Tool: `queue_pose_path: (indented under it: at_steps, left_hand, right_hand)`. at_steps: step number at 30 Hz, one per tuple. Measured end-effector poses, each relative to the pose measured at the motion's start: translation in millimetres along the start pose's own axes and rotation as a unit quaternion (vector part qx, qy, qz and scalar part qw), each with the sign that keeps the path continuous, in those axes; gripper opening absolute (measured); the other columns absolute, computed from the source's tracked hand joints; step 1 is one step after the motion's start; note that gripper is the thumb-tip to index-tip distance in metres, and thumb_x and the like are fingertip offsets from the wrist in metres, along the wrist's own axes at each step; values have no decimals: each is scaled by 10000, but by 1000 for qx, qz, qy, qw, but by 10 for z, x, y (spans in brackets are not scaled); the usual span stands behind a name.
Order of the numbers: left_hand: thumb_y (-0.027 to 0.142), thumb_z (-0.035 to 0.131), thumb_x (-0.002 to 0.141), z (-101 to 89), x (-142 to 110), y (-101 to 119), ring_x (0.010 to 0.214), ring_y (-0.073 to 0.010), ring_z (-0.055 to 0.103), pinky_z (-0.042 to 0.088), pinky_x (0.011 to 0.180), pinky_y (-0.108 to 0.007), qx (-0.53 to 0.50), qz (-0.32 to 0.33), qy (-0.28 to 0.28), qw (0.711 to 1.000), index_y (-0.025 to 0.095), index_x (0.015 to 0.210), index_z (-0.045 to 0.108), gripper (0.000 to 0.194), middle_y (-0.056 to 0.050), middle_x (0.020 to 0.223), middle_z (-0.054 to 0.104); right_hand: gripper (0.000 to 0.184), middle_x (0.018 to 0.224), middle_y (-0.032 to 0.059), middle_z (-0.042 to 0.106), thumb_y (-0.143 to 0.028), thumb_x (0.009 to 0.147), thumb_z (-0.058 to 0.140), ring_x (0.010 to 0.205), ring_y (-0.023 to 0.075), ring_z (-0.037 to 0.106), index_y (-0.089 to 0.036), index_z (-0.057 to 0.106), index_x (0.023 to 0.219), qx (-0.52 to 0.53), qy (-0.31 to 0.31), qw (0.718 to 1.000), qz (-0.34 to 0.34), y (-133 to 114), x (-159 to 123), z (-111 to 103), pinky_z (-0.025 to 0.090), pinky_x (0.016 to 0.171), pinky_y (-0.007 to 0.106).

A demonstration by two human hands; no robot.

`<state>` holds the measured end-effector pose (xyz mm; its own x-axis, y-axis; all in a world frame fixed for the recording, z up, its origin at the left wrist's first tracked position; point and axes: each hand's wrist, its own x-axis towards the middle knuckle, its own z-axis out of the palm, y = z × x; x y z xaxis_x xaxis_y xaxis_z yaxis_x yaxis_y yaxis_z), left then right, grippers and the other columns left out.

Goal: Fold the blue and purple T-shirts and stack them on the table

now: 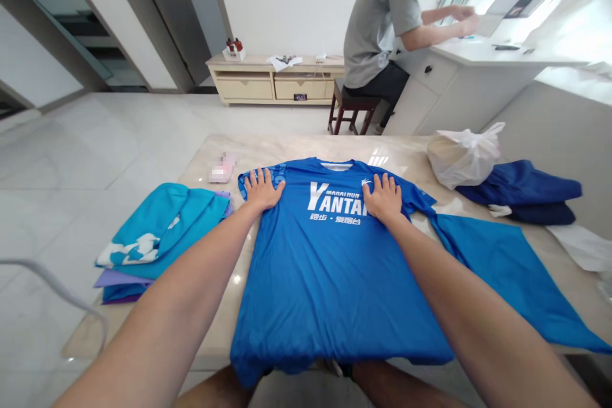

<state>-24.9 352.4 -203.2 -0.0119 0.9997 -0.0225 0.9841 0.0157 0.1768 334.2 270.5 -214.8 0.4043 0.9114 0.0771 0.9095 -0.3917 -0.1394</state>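
Observation:
A blue T-shirt (329, 280) with white "Yantai Marathon" lettering lies spread face up on the table, its collar at the far side and its hem hanging over the near edge. My left hand (262, 190) rests flat on the shirt near the left sleeve, fingers spread. On the right of the chest, my right hand (384, 196) presses flat, covering the end of the lettering, its fingers also apart. To the left sits a stack of folded clothes (167, 229), teal on top with purple and blue beneath. A lighter blue garment (507, 268) lies beside the shirt on the right.
On the table's (201, 172) right side are a white plastic bag (463, 156) and dark blue clothing (526, 188). A small pink item (222, 169) is at the far left. Beyond, a person (382, 19) sits on a stool (351, 105) by a white desk (502, 54).

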Motion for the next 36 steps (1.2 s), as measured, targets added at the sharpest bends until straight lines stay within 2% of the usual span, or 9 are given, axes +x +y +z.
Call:
queue_pose_path:
  at_steps: [3,5,8,12,16,18,20,27,36]
  left_hand:
    - [552,422,1069,-173,-184,-35,1684,-506,207,161,1317,-753,27,-5,-3,1000,31,1743,303,860,-301,1802,257]
    - [438,483,1054,-343,-522,-92,1695,-453,222,130,1348,-706,47,92,9,995,53,1736,331,798,-270,1812,265]
    - [327,576,988,-678,-1224,-252,1678,-398,300,172,1373,-628,27,214,19,976,121,1666,484,715,-206,1801,347]
    - [495,559,995,-1118,-2294,-598,1393,-381,653,481,1217,-522,-166,173,-67,969,140,1380,723,549,-213,1470,710]
    - [709,486,971,-1275,-3512,-866,1153,-356,772,572,1109,-499,-394,50,-162,903,162,1185,797,665,-153,1190,831]
    - [684,405,1030,-1272,-4106,-835,1309,-330,719,497,1222,-490,-461,30,-150,874,195,1249,798,664,-117,1323,808]
    - [607,327,1091,-1275,-4592,-670,1446,-287,635,422,1300,-481,-479,28,-78,874,209,1434,712,651,-97,1521,711]
    - [347,590,1032,-1479,-5261,124,1595,-386,433,350,1331,-614,-177,218,117,953,238,1502,664,488,-122,1642,587]
    - [350,526,1063,-1532,-5380,-229,1587,-369,435,403,1296,-549,-102,188,179,960,221,1593,579,547,-119,1675,553]
  right_hand:
    - [754,1824,231,250,-431,1105,282,1698,407,193,-15,339,1732,-15,40,998,-51,-55,-189,-47,104,1366,640]
    - [742,1832,224,230,-367,1078,353,1704,395,183,-18,326,1732,-14,56,993,-102,-46,-427,-157,115,1369,625]
    - [760,1826,228,247,-294,1014,468,1698,396,218,-38,348,1720,10,32,991,-130,86,-867,-500,156,1362,629]
    - [695,1679,245,519,-356,963,594,1569,388,482,-91,547,1604,141,-90,977,-133,495,-1701,-1138,341,1310,580]
    - [565,1272,158,806,-600,986,591,1223,349,739,-185,774,1323,402,-229,882,-90,849,-2941,-1571,543,1146,525]
    - [630,1361,114,787,-682,1049,458,1292,330,715,-228,779,1345,520,-274,806,-67,840,-3577,-1660,521,1184,517]
    - [669,1457,87,742,-705,1074,387,1360,306,677,-251,738,1418,588,-210,780,-44,685,-4092,-1709,498,1221,494]
    - [493,1564,205,611,-434,1048,568,1483,387,515,-192,686,1461,303,98,928,-195,-114,-4792,-1985,413,1260,609]
    - [529,1595,197,564,-437,1118,450,1497,351,482,-177,565,1565,238,165,937,-194,250,-4853,-1944,420,1242,558]
